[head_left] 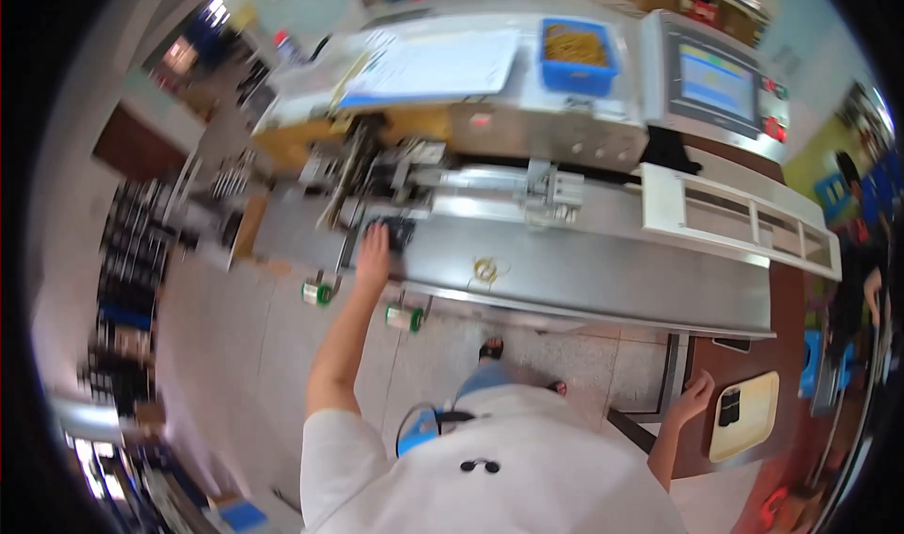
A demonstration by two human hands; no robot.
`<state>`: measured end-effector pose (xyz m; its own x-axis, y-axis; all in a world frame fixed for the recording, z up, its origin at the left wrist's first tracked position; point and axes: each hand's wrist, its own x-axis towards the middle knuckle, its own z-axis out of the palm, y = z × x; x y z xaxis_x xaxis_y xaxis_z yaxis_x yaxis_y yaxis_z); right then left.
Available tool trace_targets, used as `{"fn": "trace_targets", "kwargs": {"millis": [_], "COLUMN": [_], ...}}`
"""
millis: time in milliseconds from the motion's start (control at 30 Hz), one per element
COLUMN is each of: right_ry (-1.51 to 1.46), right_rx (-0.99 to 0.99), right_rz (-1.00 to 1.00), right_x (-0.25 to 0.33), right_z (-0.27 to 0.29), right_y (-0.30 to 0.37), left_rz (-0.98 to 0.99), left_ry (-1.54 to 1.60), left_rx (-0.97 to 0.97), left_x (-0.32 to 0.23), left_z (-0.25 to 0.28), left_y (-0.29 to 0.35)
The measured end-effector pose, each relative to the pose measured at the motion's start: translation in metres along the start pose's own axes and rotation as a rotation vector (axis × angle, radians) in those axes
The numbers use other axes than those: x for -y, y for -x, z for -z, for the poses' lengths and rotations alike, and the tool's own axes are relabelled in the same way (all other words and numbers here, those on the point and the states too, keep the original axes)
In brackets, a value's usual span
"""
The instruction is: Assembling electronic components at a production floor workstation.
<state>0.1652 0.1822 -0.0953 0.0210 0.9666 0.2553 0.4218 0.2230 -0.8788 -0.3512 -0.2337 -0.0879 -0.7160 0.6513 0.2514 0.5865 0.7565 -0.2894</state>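
My left hand (373,256) reaches onto the left part of a long steel machine bed, fingers stretched out flat. They touch or lie beside a dark object (401,231), blurred and partly covered by the hand. Just behind it is the machine's metal clamp mechanism (405,171). Off to the right, my right hand (693,399) hovers by a brown table, its fingers loosely apart with nothing visible in them. Beside it a cream tray (759,430) holds small black pieces (730,406). A thin yellow loop (485,270) rests on the steel bed (584,270).
Atop the machine stand a blue bin (577,80) of brownish bits, papers (433,63) and a touch screen panel (711,82). A white slotted frame (702,221) juts over the bed's right end. Green-ended rollers (404,318) hang below the front edge. Stacked dark racks (132,251) stand left.
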Motion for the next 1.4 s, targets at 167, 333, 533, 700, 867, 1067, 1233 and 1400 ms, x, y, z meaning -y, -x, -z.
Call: {"fn": "trace_targets", "kwargs": {"millis": [167, 333, 533, 700, 867, 1067, 1233, 1400], "right_ry": [0.139, 0.142, 0.176, 0.178, 0.308, 0.569, 0.541, 0.420], "right_rx": [-0.077, -0.167, -0.299, -0.446, -0.711, -0.991, -0.903, -0.807], "right_rz": [0.076, -0.181, -0.281, -0.386, -0.391, -0.756, -1.225, -1.359], "right_x": [-0.003, 0.020, -0.022, -0.054, -0.132, -0.235, -0.267, -0.265], "right_z": [-0.005, 0.012, 0.062, 0.114, 0.167, 0.193, 0.177, 0.172], "right_y": [0.034, 0.070, 0.104, 0.086, 0.051, 0.031, 0.033, 0.022], "left_rz": [-0.032, -0.357, -0.427, -0.162, 0.196, 0.356, 0.259, 0.172], "left_ry": [0.269, 0.021, 0.139, 0.315, 0.534, 0.641, 0.353, 0.081], "left_rx": [0.218, -0.096, 0.231, 0.471, 0.666, 0.756, 0.782, 0.836], "left_x": [-0.003, 0.089, 0.048, 0.046, 0.023, -0.069, -0.083, -0.104], "left_z": [-0.044, -0.119, -0.108, -0.070, -0.040, -0.032, -0.002, 0.017], "left_y": [-0.055, -0.052, -0.112, -0.079, -0.038, -0.046, -0.052, -0.047]}}
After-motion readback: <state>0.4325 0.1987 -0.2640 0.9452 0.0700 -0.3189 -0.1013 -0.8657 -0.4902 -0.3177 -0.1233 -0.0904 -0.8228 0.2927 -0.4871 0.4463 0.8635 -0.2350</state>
